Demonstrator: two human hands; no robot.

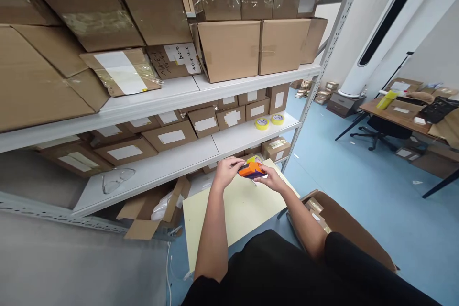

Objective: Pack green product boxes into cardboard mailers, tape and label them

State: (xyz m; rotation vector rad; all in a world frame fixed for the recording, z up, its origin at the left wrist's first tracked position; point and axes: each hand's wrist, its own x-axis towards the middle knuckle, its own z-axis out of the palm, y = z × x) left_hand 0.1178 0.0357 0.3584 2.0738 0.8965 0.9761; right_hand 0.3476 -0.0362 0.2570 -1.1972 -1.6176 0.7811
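Note:
Above the pale yellow tabletop (247,210), both hands meet at an orange and dark-blue handheld device (252,169), whose exact kind I cannot make out. My left hand (228,171) pinches its left end, fingertips at the dark upper part. From the right, my right hand (271,178) grips the other end between thumb and fingers. Just behind the device shows part of a yellow tape roll (255,158); whether it touches the device is hidden. A small white piece hangs under the device, too small to name.
Metal shelving with cardboard boxes (229,50) rises in front. Yellow tape rolls (261,124) and clear glasses (116,180) lie on the middle shelf. An open carton (158,210) is at lower left. A large box (347,220) with small packages stands right; a desk (390,112) stands farther off.

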